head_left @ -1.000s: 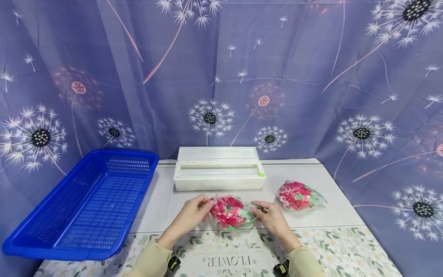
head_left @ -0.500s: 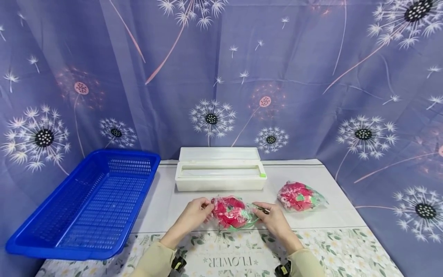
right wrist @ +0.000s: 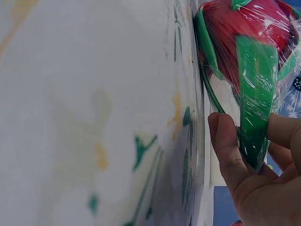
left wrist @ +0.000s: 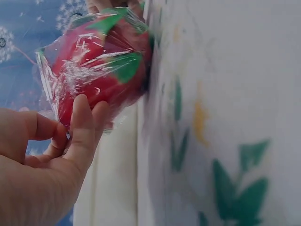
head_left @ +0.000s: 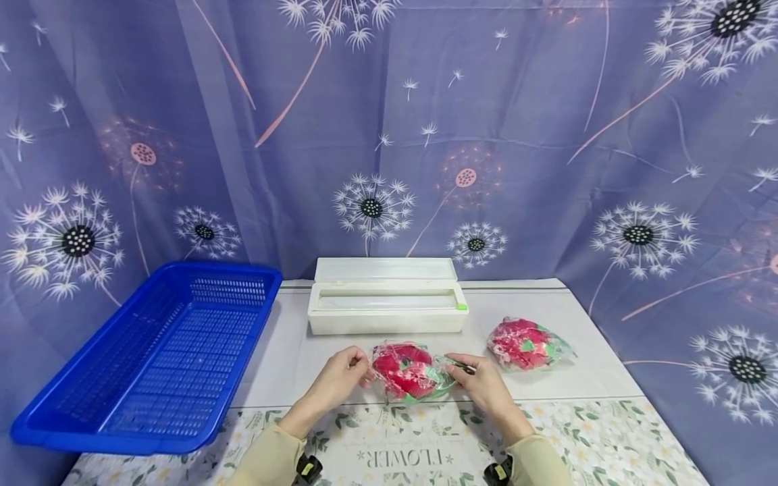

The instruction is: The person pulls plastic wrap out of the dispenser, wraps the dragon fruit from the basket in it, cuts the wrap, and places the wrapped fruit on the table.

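Observation:
A red dragon fruit (head_left: 402, 370) with green scales, wrapped in shiny clear film, lies on the table in front of me. At its left end my left hand (head_left: 338, 379) pinches a gathered corner of the film (left wrist: 57, 101) between thumb and forefinger; its other fingertips are close against the fruit. My right hand (head_left: 481, 382) holds the fruit's long green tip (right wrist: 256, 99) through the film, thumb on one side and fingers on the other. A second wrapped dragon fruit (head_left: 524, 344) rests to the right, out of both hands.
Behind the fruit stands a long white film dispenser box (head_left: 385, 322), lid raised, with a roll inside. A large blue plastic basket (head_left: 240, 361) occupies the left side. A patterned purple curtain (head_left: 413, 101) hangs behind the table (head_left: 598, 364).
My left fingers have drawn slightly left from the fruit's end, and the film there looks smoother over the red. My right hand keeps its hold; the second fruit stays put.

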Demonstrator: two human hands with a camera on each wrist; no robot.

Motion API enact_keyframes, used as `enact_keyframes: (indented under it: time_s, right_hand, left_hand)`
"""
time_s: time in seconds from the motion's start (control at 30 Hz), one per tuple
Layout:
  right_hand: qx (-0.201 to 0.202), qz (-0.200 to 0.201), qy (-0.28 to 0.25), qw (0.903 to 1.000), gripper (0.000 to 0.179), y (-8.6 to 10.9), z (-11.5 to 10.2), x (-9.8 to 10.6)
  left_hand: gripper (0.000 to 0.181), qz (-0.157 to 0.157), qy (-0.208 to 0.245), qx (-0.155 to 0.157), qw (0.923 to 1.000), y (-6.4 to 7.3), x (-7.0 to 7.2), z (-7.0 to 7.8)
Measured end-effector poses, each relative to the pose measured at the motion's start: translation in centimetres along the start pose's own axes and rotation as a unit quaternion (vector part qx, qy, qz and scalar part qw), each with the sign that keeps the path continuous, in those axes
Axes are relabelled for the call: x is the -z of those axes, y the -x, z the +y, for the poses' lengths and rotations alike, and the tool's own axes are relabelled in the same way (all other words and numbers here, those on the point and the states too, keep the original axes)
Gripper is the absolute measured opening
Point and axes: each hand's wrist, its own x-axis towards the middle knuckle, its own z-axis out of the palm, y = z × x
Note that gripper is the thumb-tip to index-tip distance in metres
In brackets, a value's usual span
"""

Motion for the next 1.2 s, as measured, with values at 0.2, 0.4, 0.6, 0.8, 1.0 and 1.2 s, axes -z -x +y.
enact_keyframes:
  time_s: [0.2,0.4,0.6,0.8,1.0,1.2]
  right_hand:
    - [0.004,-0.005,0.003,1.0,0.032,0.0,-0.1,0.0]
    - [0.0,-0.001,0.0,1.0,0.03,0.1,0.1,-0.1]
    - [0.012,-0.005,-0.006,0.9999,0.03,-0.1,0.1,-0.2]
    - [0.021,-0.013,-0.014,0.9996,0.03,0.0,0.0,-0.2]
    - [0.024,-0.001,0.011,0.9997,0.029,-0.1,-0.2,0.2]
    - [0.024,-0.004,0.011,0.9996,0.028,-0.1,-0.2,0.2]
  left_hand:
    - [0.019,-0.013,-0.004,-0.004,0.9999,-0.2,-0.2,-0.7]
    - [0.024,-0.001,-0.033,-0.022,0.9992,0.2,-0.4,-0.5]
    - [0.03,0.028,-0.174,-0.072,0.9817,0.1,-0.7,0.9]
    - [0.027,0.004,-0.061,-0.036,0.9975,0.1,0.0,0.0]
    - [0.029,-0.028,0.116,0.019,0.9927,-0.4,0.2,-1.2]
    - [0.026,-0.037,0.138,0.043,0.9888,-0.6,-0.6,-1.8]
